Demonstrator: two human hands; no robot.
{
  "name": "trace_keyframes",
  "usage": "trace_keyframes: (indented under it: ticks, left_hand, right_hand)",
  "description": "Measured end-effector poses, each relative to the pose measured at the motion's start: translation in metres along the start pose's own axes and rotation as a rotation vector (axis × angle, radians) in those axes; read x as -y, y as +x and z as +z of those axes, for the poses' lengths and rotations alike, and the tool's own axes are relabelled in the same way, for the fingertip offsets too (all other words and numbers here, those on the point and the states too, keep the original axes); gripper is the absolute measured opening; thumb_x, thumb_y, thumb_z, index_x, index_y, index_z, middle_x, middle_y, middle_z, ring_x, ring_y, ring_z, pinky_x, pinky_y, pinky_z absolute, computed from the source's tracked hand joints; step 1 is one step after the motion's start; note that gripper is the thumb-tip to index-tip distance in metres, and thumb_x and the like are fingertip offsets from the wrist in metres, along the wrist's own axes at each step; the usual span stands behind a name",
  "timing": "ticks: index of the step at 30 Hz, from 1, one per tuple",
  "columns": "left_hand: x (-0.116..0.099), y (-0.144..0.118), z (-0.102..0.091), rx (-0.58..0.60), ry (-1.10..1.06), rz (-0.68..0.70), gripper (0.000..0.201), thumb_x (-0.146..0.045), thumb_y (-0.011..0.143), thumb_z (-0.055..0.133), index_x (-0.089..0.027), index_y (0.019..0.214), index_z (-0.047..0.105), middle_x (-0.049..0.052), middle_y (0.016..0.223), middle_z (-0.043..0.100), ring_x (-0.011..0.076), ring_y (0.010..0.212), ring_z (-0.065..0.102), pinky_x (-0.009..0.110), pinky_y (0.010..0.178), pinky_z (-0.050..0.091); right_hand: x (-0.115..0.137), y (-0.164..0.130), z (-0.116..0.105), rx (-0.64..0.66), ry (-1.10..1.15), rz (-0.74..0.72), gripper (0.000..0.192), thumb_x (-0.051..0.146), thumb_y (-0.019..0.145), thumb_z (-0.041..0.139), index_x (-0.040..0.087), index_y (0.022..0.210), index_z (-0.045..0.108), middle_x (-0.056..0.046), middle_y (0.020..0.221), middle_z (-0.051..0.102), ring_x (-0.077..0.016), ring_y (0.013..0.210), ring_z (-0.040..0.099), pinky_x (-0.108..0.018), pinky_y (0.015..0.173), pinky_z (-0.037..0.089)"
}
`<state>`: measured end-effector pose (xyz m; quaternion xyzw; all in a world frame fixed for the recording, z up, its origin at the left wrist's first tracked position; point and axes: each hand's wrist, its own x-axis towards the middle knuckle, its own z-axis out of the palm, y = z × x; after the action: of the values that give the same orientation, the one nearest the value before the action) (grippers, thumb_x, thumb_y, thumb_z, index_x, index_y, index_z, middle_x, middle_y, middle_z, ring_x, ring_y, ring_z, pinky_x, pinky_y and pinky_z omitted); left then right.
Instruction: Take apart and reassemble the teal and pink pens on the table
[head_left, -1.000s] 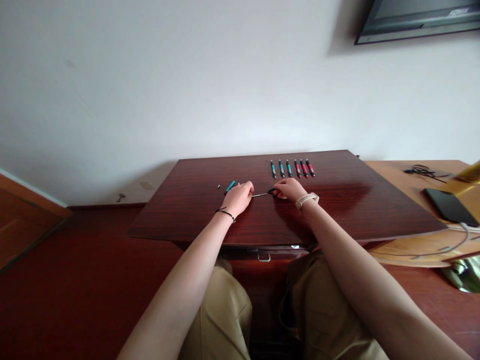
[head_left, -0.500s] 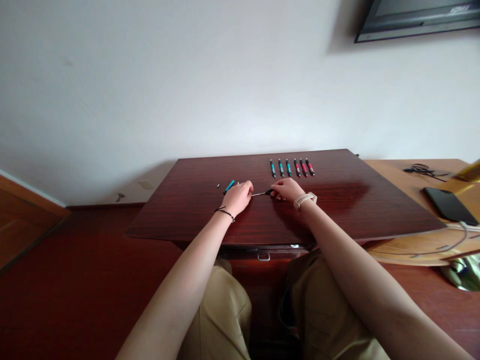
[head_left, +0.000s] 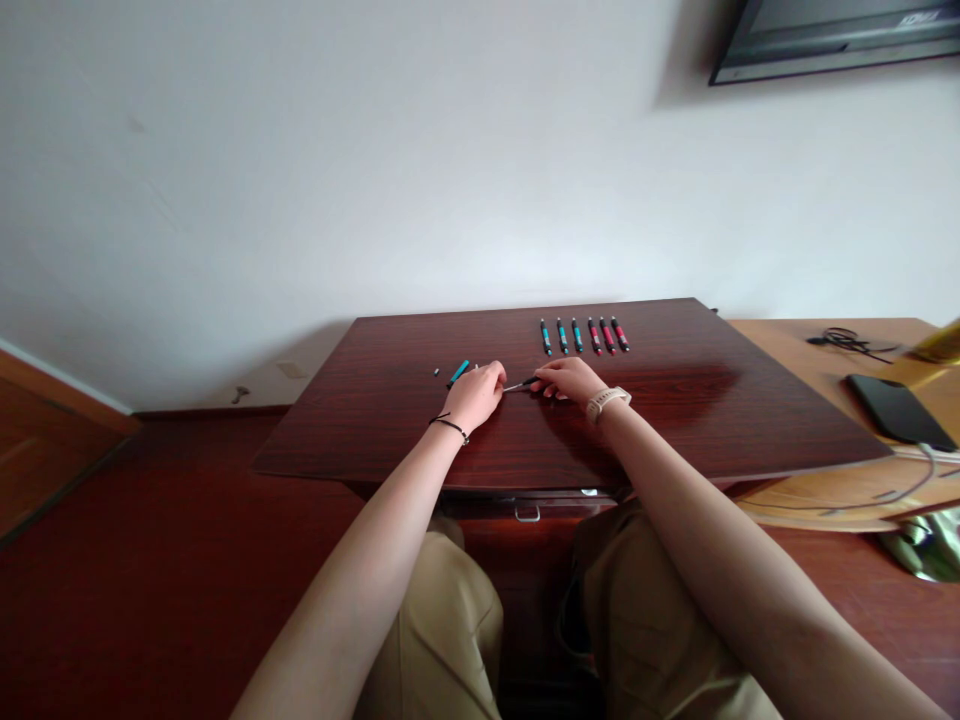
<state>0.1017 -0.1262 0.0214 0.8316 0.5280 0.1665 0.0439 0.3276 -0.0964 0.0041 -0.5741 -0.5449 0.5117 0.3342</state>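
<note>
My left hand (head_left: pixel 482 394) is closed, its fingertips pinching one end of a thin pale pen refill (head_left: pixel 514 387). From the other side my right hand (head_left: pixel 568 378) holds a black pen part (head_left: pixel 531 380), probably the grip section, around the refill's other end. Its inner fingers are partly hidden. Just left of my left hand lies a turquoise pen barrel (head_left: pixel 458 374) with a black end, and a tiny light piece (head_left: pixel 436 372) sits beside it. Another small pale piece (head_left: pixel 475 367) shows behind my left hand.
Turquoise pens (head_left: pixel 562 337) and red pens (head_left: pixel 607 336) lie in a row near the back of the dark wooden table (head_left: pixel 360 420). On the lighter desk at right are a phone (head_left: pixel 898 408) with a cable plugged in and a coiled black cord (head_left: pixel 847 340).
My right hand has shifted slightly left, bringing the black pen part closer to my left hand. Less of the refill shows between them. My left hand has stayed in place.
</note>
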Motion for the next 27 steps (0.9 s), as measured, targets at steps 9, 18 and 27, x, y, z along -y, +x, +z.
trace_keyframes:
  ticks: [9, 18, 27]
  left_hand:
    - [-0.001, 0.001, 0.003, -0.048, -0.064, 0.019, 0.014, -0.014, 0.098, 0.06, -0.023, 0.106, 0.066, 0.006, 0.103, 0.079, 0.0227, 0.096, 0.074, 0.032, 0.084, 0.052]
    - [0.002, 0.003, 0.013, -0.117, -0.178, 0.041, 0.017, -0.011, 0.095, 0.062, -0.023, 0.106, 0.065, 0.005, 0.099, 0.078, 0.0214, 0.09, 0.074, 0.032, 0.082, 0.053]
    - [0.008, 0.005, 0.015, -0.195, -0.313, 0.031, 0.014, -0.014, 0.096, 0.068, -0.024, 0.107, 0.065, 0.002, 0.097, 0.077, 0.0185, 0.088, 0.072, 0.03, 0.082, 0.054]
  right_hand:
    - [0.005, -0.006, 0.009, 0.093, 0.026, -0.067, 0.017, 0.021, 0.098, 0.072, 0.013, 0.084, 0.076, -0.01, 0.087, 0.084, -0.007, 0.054, 0.062, -0.012, 0.044, 0.044]
    - [0.006, -0.007, 0.012, 0.135, 0.129, -0.081, 0.015, 0.02, 0.097, 0.074, 0.015, 0.083, 0.077, -0.01, 0.088, 0.084, -0.0072, 0.053, 0.063, -0.012, 0.044, 0.045]
    - [0.006, -0.005, 0.013, 0.099, 0.355, -0.008, 0.008, 0.015, 0.093, 0.078, 0.017, 0.087, 0.074, -0.009, 0.083, 0.083, -0.009, 0.055, 0.066, -0.012, 0.045, 0.048]
